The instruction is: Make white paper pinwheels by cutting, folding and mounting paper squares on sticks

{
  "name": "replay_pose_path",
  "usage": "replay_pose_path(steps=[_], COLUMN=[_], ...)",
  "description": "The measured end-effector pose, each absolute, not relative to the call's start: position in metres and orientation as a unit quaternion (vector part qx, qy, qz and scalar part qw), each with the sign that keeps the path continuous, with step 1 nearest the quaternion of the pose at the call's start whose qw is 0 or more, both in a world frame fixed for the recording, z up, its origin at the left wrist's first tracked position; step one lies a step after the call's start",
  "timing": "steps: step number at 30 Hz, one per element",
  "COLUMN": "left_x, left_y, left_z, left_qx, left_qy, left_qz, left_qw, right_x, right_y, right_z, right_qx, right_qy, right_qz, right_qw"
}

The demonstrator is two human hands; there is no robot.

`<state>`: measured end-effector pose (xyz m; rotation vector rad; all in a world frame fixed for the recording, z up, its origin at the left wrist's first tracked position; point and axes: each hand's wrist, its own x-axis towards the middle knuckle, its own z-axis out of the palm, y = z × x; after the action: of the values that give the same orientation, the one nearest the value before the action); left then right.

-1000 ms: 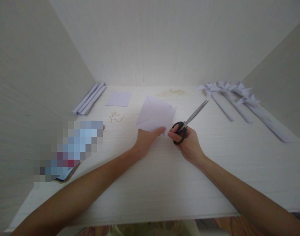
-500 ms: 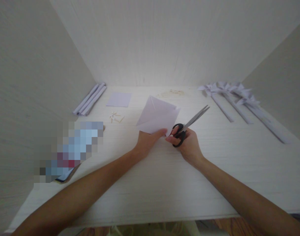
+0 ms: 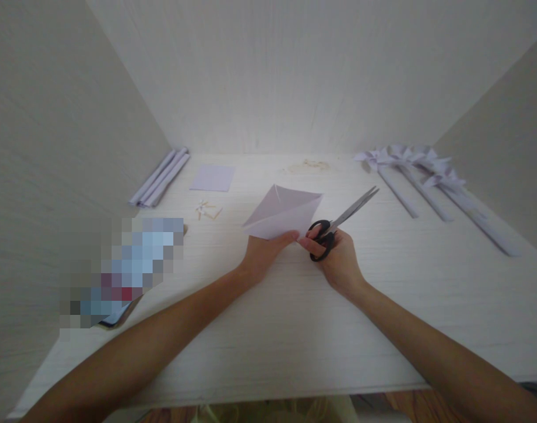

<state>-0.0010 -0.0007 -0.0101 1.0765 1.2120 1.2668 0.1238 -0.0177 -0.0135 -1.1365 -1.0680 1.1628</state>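
A white square sheet of paper [image 3: 282,212], creased and with a slit at its far corner, is gripped near its lower edge by my left hand [image 3: 268,252], thumb on top. My right hand [image 3: 336,255] has its fingers through the black handles of a pair of scissors [image 3: 339,226], whose blades point away to the upper right, nearly closed and clear of the paper. The right thumb and fingertips meet the paper's near right corner beside my left thumb. The fingers under the sheet are hidden.
Rolled paper sticks [image 3: 161,177] lie at the back left, beside a flat paper square [image 3: 212,177] and several small sticks [image 3: 207,210]. Paper pinwheels [image 3: 420,170] on sticks lie at the right. A partly blurred phone [image 3: 118,314] is at the left; thin pale bits [image 3: 315,165] lie at the back.
The paper has tilted flatter, its far corner coming nearer and slightly right. Both hands have stayed nearly in place, and the scissors have barely shifted.
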Motion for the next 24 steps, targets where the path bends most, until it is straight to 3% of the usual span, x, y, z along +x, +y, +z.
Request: replay_pose_path(steps=[24], left_x=[-0.0008], left_y=[-0.0025], left_z=[-0.0057], left_qx=[0.456], left_qy=[0.501], left_qz=[0.522], left_qw=[0.519], right_x=[0.1233], right_y=[-0.0171], right_z=[-0.0135], right_qx=[-0.499], right_qy=[-0.448], right_qz=[0.488], right_qw=[0.559])
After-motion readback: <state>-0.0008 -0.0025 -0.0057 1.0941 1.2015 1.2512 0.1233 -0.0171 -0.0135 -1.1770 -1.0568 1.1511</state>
